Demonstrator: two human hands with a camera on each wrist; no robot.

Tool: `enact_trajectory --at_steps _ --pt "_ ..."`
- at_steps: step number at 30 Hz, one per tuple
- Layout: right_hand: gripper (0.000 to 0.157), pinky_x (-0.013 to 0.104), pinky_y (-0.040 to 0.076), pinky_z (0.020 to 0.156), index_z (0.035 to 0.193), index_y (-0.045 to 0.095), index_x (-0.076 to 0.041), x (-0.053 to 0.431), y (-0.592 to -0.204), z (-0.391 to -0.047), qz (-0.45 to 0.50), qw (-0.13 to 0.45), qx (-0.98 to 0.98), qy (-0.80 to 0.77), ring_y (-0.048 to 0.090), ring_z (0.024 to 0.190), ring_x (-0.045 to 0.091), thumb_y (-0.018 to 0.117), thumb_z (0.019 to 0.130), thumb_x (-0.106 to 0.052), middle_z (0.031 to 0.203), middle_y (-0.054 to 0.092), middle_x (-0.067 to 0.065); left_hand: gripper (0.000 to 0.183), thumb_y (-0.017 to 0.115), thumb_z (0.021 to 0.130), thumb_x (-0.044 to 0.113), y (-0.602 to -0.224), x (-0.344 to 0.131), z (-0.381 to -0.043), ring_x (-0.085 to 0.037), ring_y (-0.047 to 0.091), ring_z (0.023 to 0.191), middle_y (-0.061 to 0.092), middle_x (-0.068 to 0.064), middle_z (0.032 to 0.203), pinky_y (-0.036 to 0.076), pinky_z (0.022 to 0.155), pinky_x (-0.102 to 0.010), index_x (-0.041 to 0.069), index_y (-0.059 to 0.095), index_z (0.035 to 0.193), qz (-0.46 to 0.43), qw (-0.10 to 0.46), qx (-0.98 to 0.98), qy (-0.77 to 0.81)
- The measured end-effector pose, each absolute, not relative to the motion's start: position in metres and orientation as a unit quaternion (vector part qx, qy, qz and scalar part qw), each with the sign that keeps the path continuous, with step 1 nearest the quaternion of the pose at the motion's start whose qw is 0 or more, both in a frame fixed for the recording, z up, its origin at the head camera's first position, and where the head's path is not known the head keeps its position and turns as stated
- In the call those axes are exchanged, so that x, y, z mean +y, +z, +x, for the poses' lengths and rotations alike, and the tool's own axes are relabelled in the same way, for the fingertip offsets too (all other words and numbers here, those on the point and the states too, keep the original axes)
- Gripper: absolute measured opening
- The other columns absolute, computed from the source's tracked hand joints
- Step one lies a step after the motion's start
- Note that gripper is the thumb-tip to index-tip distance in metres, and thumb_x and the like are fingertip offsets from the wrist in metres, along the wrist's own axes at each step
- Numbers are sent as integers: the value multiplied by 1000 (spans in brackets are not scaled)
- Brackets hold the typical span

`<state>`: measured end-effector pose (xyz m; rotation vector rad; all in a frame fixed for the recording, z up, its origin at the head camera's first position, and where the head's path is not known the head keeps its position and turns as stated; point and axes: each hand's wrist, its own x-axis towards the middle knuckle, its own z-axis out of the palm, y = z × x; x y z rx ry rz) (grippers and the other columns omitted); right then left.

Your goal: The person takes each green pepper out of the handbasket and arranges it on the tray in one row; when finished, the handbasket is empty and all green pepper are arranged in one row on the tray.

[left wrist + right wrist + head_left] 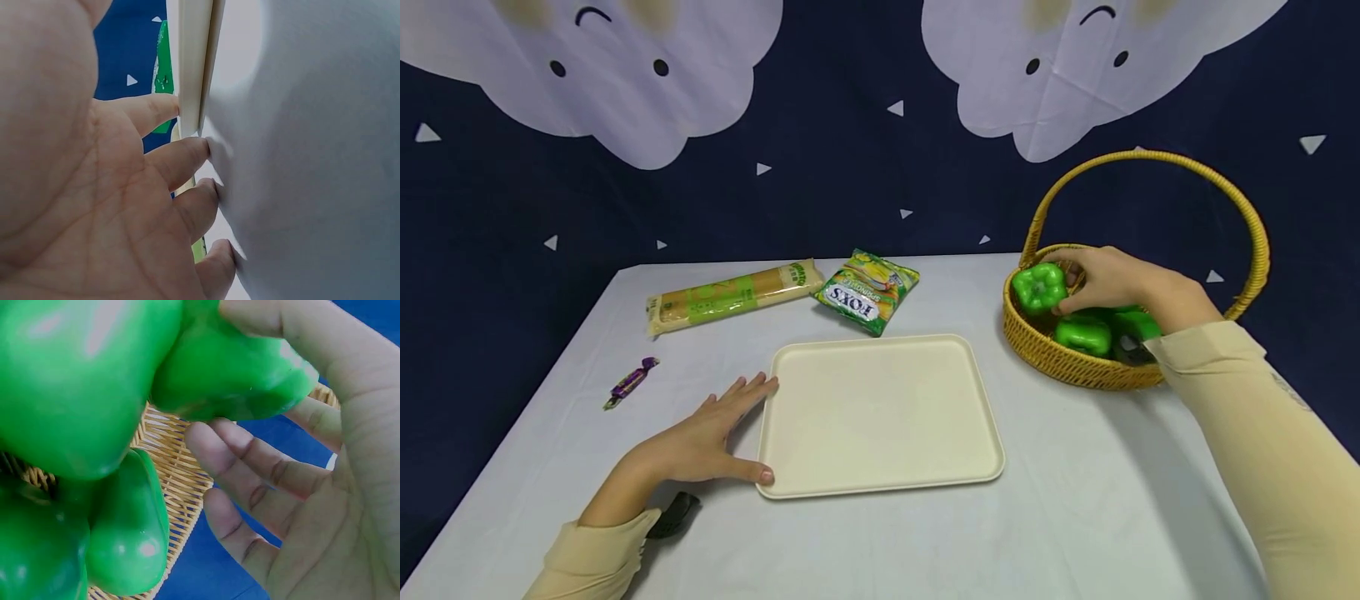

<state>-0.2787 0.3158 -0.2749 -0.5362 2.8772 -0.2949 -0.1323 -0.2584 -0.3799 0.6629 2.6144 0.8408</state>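
Note:
My left hand [703,437] is spread at the left side of a cream rectangular tray [880,417]. Its thumb and index finger meet the tray's rim, while the other fingertips rest on the white cloth in the left wrist view. Over the left part of a wicker basket [1075,367], my right hand [1108,279] pinches a green bell pepper [1039,288] between thumb and fingers. Seen from the right wrist, that pepper [237,378] is under the thumb. More green peppers [1084,335] lie in the basket below the hand, partly hidden by the wrist.
Behind the tray lie a long pack of noodles [733,296] and a green-yellow Fox's candy bag [868,292]. A purple wrapped candy [631,383] is at the left. The basket's tall handle [1150,156] arches over the right arm. A dark patterned curtain [835,200] hangs behind the table.

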Motion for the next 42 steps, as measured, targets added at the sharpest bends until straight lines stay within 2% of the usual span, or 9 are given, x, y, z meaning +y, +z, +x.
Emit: enact_trajectory --at_steps 5,8,15,18,29,33,42 --pt "89 47 56 87 158 50 -4 316 -270 -275 -170 81 977 -105 64 100 27 90 87 -41 111 70 15 123 92 76 58 -379 -258 -132 -58 8 163 19 -23 179 6 122 -86 14 27 171 232 154 916 289" --pt "91 48 55 87 157 51 -1 316 -268 -273 -161 70 979 -106 62 101 29 88 87 -45 114 66 18 123 92 76 58 -378 -259 -132 -58 8 163 20 -23 179 6 122 -87 14 28 171 231 154 917 288" --pt "88 65 53 101 152 51 4 316 -265 -268 -146 42 979 -135 59 119 43 83 89 -48 140 55 29 123 92 77 57 -379 -260 -132 -58 7 163 19 -23 179 6 122 -87 14 26 171 232 154 916 290" --pt "88 66 50 106 153 49 4 314 -264 -268 -143 39 976 -158 57 126 44 83 90 -48 146 55 29 123 92 77 57 -379 -261 -131 -58 7 163 19 -24 179 5 122 -87 13 27 171 232 154 915 291" --pt "82 52 54 100 154 50 -6 288 -264 -263 -156 26 965 -208 64 119 35 84 91 -46 140 64 21 124 91 76 60 -379 -260 -129 -57 7 164 19 -23 179 5 123 -85 13 26 171 224 158 917 288" --pt "77 52 54 103 154 50 -11 273 -263 -261 -169 22 957 -235 65 121 33 84 92 -43 138 65 18 126 91 75 61 -379 -260 -130 -56 7 164 18 -23 179 5 124 -85 14 25 172 222 162 917 289" --pt "73 54 57 106 149 53 -11 240 -262 -257 -207 27 941 -267 68 118 30 86 91 -38 134 68 14 134 96 72 57 -379 -262 -131 -55 5 165 15 -22 180 3 127 -80 16 17 174 209 185 917 286"
